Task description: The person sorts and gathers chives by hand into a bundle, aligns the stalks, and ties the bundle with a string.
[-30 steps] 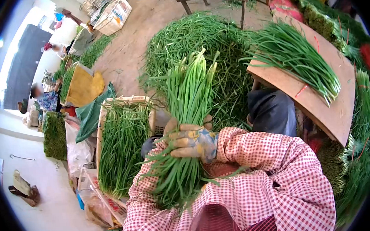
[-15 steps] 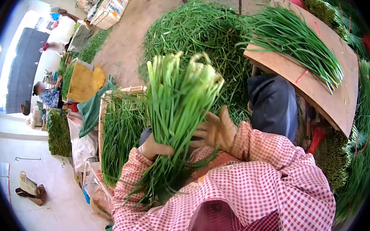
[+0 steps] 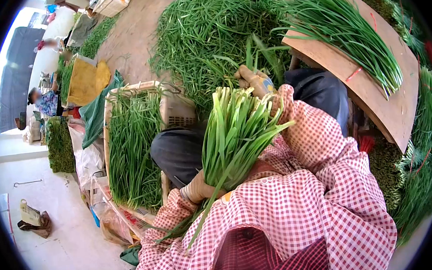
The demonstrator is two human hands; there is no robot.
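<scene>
A thick bunch of garlic chives [image 3: 236,138] lies across my lap, its pale cut ends fanned upward. My left hand [image 3: 203,187], in a light glove, is closed around the lower part of that bunch. Beyond the cut ends is my right hand [image 3: 257,80], also gloved, with curled fingers. A few loose chive leaves [image 3: 265,55], slightly blurred, stick out from it over the big heap of chives [image 3: 210,41] on the floor. The bunch hides part of my left fingers.
On my left stands a crate [image 3: 167,113] filled with chives. A wooden board [image 3: 320,54] at right carries another chive bunch [image 3: 346,38], with red ties [image 3: 353,74] nearby. Tied bundles [image 3: 425,122] are stacked at far right. Another person [image 3: 46,102] is at far left.
My right hand has left the bunch and reached forward to the heap with some leaves. The bunch has come lower and closer to my body, tilting right, still in my left hand.
</scene>
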